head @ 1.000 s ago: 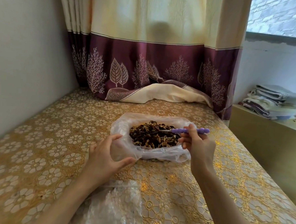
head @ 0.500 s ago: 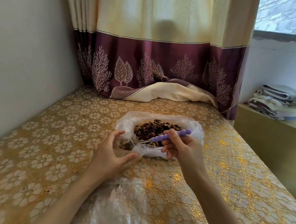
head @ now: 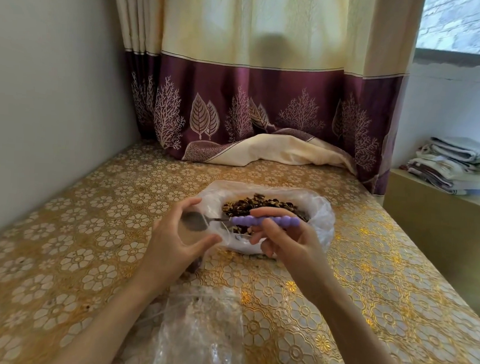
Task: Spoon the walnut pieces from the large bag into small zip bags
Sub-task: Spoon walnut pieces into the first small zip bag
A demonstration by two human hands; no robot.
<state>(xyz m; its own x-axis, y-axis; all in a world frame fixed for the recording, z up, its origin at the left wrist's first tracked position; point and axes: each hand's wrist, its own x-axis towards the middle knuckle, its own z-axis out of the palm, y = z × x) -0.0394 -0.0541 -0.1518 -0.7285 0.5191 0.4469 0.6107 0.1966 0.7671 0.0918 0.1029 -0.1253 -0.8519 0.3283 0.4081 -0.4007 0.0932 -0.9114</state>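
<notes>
A large clear plastic bag (head: pixel 321 214) lies open on the gold-patterned table, full of brown walnut pieces (head: pixel 260 203). My right hand (head: pixel 287 240) grips the purple beaded handle of a metal spoon (head: pixel 264 221) in front of this bag. The spoon's bowl points left and sits between the thumb and fingers of my left hand (head: pixel 171 245). My left hand is curled around the mouth of a small clear zip bag (head: pixel 194 265), which hangs below the palm with dark pieces in it. The film is hard to see. The spoon's bowl looks grey and empty.
A heap of clear small bags (head: pixel 197 332) lies at the near edge between my forearms. A purple and cream curtain (head: pixel 264 113) drapes onto the table's far end. The wall runs along the left. Folded towels (head: pixel 456 165) sit on a lower ledge at the right.
My right hand has carried the spoon leftward out of the large bag to the opening held by my left hand. My left hand has stayed near the bag's left rim.
</notes>
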